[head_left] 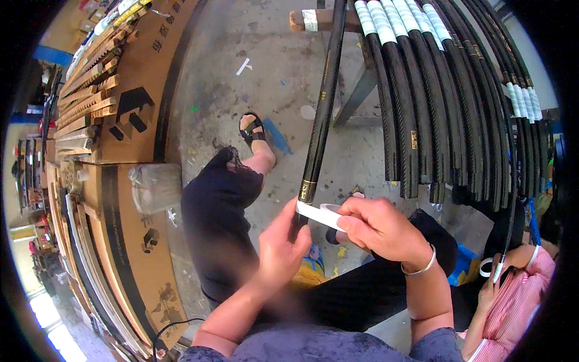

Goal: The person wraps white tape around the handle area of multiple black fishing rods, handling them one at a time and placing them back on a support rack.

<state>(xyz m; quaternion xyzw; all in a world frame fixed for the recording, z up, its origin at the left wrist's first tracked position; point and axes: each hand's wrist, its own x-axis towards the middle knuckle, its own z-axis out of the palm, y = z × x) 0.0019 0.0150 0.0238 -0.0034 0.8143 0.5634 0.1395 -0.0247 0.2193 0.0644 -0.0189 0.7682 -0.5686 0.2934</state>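
A long black pole [324,102] with gold bands slants down from the top of the view toward my lap. My left hand [282,248] is closed around its lower end, fingertips at the edge of a white tape strip. The white tape [313,212] runs from the pole across to the right. My right hand [380,228], with a bangle at the wrist, pinches the tape's roll between thumb and fingers. The strip looks taut between the two hands. Part of the pole's end is hidden behind my left fingers.
Several black poles with white-wrapped sections [392,21] lie side by side on a metal stand [357,96] at the right. Cardboard boxes [145,241] and wooden strips [90,111] line the left. At lower right, a co-worker in a striped sleeve [512,301] holds a thin pole near another tape roll.
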